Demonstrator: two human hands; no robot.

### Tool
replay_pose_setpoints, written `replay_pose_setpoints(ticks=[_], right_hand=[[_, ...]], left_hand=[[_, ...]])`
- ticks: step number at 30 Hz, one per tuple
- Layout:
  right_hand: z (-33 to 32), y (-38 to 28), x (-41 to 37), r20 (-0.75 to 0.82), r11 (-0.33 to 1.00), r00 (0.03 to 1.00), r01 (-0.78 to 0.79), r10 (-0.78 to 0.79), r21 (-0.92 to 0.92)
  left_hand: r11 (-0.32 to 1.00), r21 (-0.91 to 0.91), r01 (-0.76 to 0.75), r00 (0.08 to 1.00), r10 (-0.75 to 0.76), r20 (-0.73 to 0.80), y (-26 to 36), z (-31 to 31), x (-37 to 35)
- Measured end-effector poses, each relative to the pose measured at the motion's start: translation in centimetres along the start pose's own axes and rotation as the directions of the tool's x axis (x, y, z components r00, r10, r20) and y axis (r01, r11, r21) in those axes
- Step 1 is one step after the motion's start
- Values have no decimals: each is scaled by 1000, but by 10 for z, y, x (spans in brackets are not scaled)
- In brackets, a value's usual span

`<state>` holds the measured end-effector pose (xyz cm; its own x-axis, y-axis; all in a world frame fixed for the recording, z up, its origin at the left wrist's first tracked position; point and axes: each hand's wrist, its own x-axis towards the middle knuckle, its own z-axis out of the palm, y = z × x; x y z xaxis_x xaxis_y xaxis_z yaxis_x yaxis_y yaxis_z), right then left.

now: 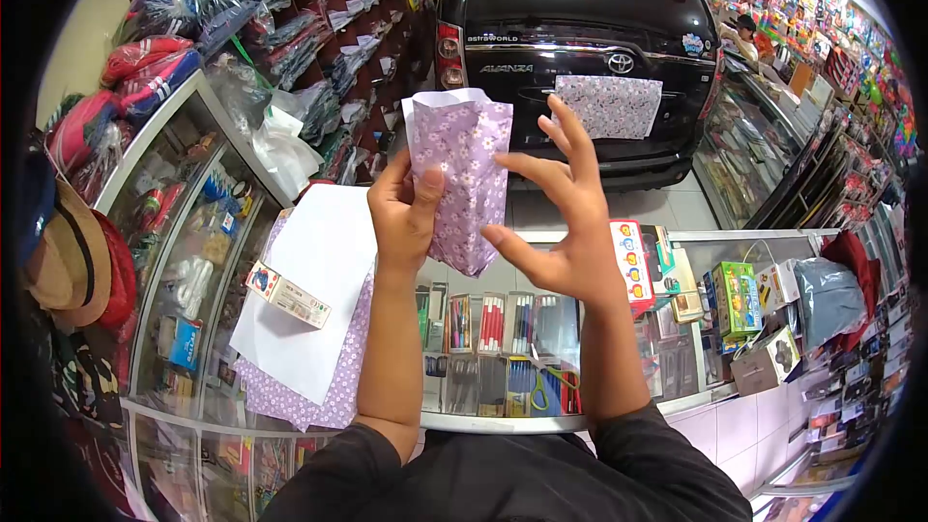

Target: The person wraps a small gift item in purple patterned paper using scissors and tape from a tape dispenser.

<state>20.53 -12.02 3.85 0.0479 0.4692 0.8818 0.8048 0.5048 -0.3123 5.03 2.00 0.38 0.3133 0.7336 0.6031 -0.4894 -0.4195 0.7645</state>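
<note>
A folded pouch of purple floral wrapping paper [462,188] is held upright above the counter, its white inner side showing at the top edge. My left hand [401,213] grips its left side, thumb across the front and the other fingers behind. Close by on the right is my right hand [570,222], fingers spread, with index fingertip and thumb tip right at the pouch's right edge. White sheets [309,242] lie to the left over purple floral paper [266,396], with a small narrow box [288,294] on top. Below the hands, scissors [541,387] with yellow-green handles rest on the glass counter.
The glass counter [503,422] holds pens and stationery inside. Boxes [633,261] stand on it to the right, beside a green box [738,300]. A glass cabinet [208,111] with bagged clothes is at left. Beyond the counter stands a black car [570,10]; a person [744,34] is far right.
</note>
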Motion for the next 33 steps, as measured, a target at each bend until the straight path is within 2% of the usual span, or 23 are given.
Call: replay_pose_setpoints(ticks=[2,4,8,10,12,14,16,17,18,20,21,22,24,25,28,30,32,33], right_hand=[[8,-6,0,-15,988,992,-125,127,92],[11,-5,-1,2,991,993,-115,115,76],[21,-6,-3,9,988,997,-79,78,133],[22,-9,-2,21,978,996,-94,92,187],[23,-9,-1,36,981,997,-71,65,182],[28,-9,-2,8,943,998,-64,64,327],[31,-7,-3,-8,929,999,-45,51,368],[35,-1,-4,-51,919,998,38,-19,393],[37,2,-4,-97,902,991,121,-89,414],[36,3,-3,-101,895,987,155,-124,419],[37,3,-3,-121,860,980,196,-156,471],[38,2,-3,-144,821,972,235,-187,521],[36,-3,-3,-144,818,974,227,-177,528],[36,-4,-3,-154,806,971,236,-180,542],[38,-4,-5,-170,786,971,235,-166,572],[40,0,-5,-162,792,967,253,-196,556],[25,-3,-3,-121,809,981,196,-154,554],[19,-5,-1,-81,824,990,138,-112,550]], left_hand=[[1000,-6,-20,1000,20,9,-1,3,-2],[995,-47,-91,994,88,-67,-2,8,-3],[988,-80,-135,985,126,-117,4,16,-3],[991,-47,-128,987,123,-105,2,12,-5],[970,20,-244,961,244,-126,1,13,-7],[965,61,-256,958,261,-120,5,12,-11],[905,41,-424,895,426,-133,5,16,-12],[877,48,-479,865,481,-145,2,15,-12],[853,25,-521,844,519,-136,3,16,-13],[829,23,-559,821,558,-121,2,13,-16],[755,287,-589,778,627,-52,3,7,-16],[778,227,-586,783,616,-92,0,8,-16],[506,240,-828,520,854,-6,-1,15,7],[891,116,-438,881,452,-142,-3,8,-23],[879,46,-475,876,477,-73,1,5,-22],[895,3,-446,888,443,-126,7,8,-20],[857,122,-500,860,508,-44,17,5,-18],[912,-22,-410,910,408,-67,15,2,-20]])
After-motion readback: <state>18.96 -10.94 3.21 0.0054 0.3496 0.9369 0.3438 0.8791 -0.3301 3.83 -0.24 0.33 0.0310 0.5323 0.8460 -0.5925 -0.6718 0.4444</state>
